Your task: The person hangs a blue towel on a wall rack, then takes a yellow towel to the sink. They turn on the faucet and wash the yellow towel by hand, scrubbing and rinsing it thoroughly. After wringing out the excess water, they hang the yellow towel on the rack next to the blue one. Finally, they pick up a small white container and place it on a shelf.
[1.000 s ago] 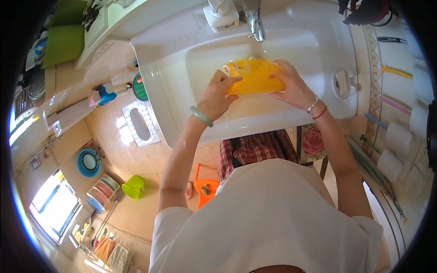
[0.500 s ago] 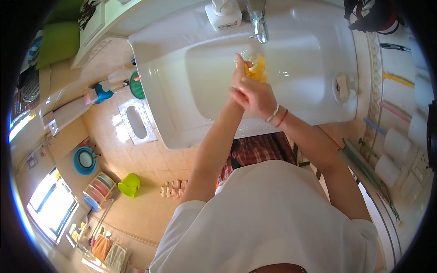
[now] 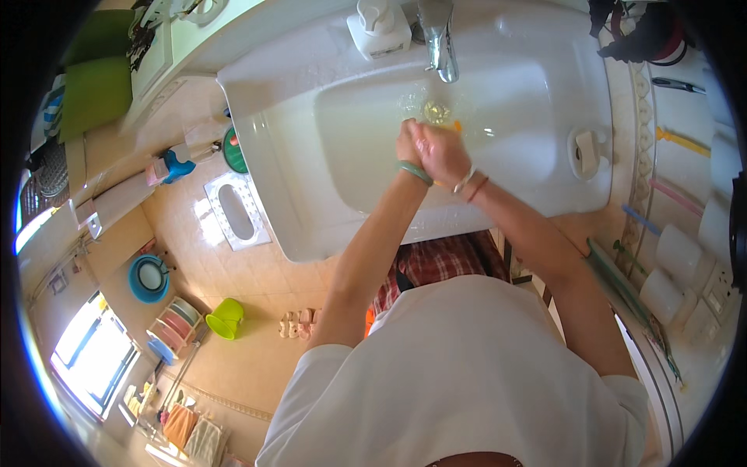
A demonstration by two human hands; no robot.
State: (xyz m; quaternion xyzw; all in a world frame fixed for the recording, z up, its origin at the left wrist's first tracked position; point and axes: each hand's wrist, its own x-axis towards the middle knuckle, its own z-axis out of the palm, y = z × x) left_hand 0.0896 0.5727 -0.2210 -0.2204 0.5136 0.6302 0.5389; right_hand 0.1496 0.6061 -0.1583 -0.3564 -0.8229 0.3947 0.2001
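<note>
Over the white sink basin (image 3: pixel 350 140), my left hand (image 3: pixel 408 145) and my right hand (image 3: pixel 445 154) are pressed together, both closed. A small bright yellow-orange thing (image 3: pixel 457 125) pokes out past the right hand's fingers; the rest is hidden between or beneath the hands, so its kind cannot be made out. A green bangle (image 3: pixel 415 173) is on my left wrist, with pale and red bracelets (image 3: pixel 470 185) on the right. Just beyond my fingers lies the metal drain (image 3: pixel 436 112), with water glistening around it. The chrome faucet (image 3: pixel 441 47) stands above.
A white pump bottle (image 3: pixel 379 29) stands left of the faucet. In a recess at the basin's right rim sits a pale bar of soap (image 3: pixel 586 151). Toothbrushes and white cups (image 3: pixel 678 247) line the right wall. A squat toilet (image 3: pixel 236 210) and a lime-green bucket (image 3: pixel 225 318) are at left.
My right hand has slid forward from the left wrist onto the left hand. The yellow thing, widely visible before, is now mostly covered. The left hand's raised thumb has folded down, and the drain shows.
</note>
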